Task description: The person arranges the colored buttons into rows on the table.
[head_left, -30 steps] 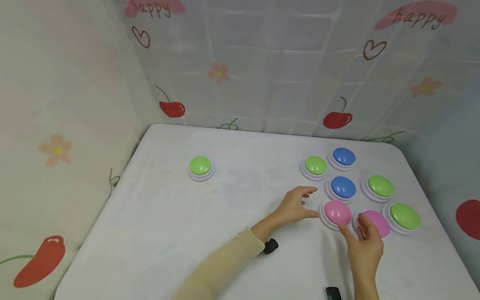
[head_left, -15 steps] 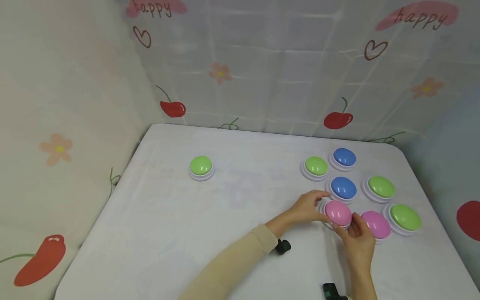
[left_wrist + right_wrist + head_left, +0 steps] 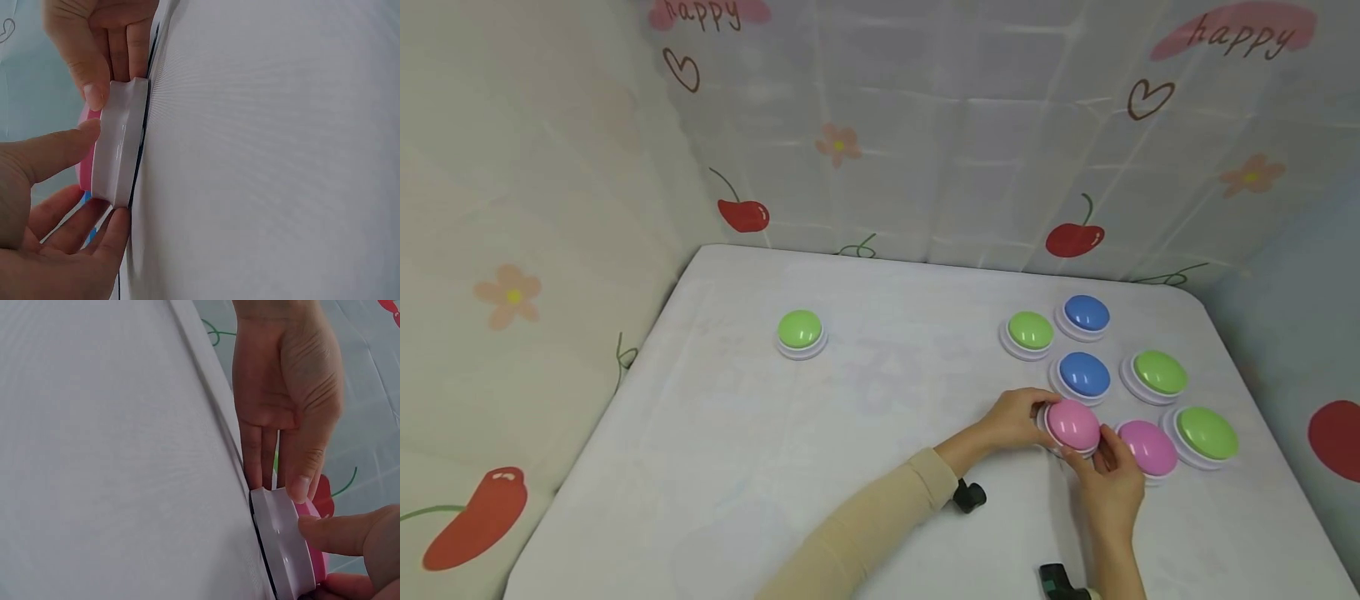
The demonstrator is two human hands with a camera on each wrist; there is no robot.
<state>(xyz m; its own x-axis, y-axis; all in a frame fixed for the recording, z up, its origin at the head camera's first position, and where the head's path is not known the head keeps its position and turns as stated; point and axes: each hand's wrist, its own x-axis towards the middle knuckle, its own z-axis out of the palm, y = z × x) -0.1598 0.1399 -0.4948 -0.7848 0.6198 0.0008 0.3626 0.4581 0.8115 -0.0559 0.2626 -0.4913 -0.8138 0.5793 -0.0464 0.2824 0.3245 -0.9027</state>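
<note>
Thumbs and fingers of my left hand (image 3: 1018, 419) and right hand (image 3: 1112, 492), partly closed, grip one pink push button (image 3: 1072, 425), its dome (image 3: 86, 172) seated in a white base (image 3: 119, 147), toward the table's (image 3: 887, 367) right; four green buttons (image 3: 1207, 433), two blue buttons (image 3: 1084, 374), another pink button (image 3: 1147, 447).

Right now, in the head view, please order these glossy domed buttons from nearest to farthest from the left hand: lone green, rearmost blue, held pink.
1. Held pink domed button, touching the left hand.
2. Rearmost blue domed button, farther back, rightward.
3. Lone green domed button, well off leftward.
</note>
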